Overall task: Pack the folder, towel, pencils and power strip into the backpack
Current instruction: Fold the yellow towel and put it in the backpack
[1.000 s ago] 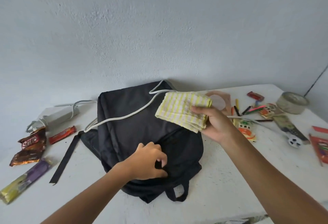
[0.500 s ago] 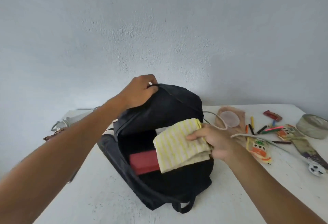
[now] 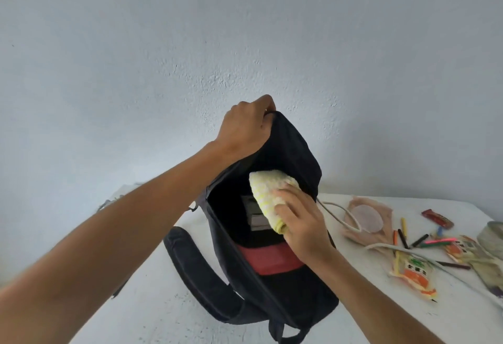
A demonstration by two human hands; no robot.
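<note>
Left hand (image 3: 245,128) grips backpack (image 3: 294,153) rim | right hand (image 3: 302,223) holds towel (image 3: 266,191) inside opening | red folder (image 3: 269,259) in backpack

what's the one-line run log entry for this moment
step: towel into bag | left hand: holds backpack top open | right hand: grips towel inside opening | pencils: on table

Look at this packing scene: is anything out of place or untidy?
Yes. The coloured pencils lie scattered loose on the white table, mixed with snack packets, and a white cable trails across them. The yellow striped towel is only partway inside the black backpack.
</note>
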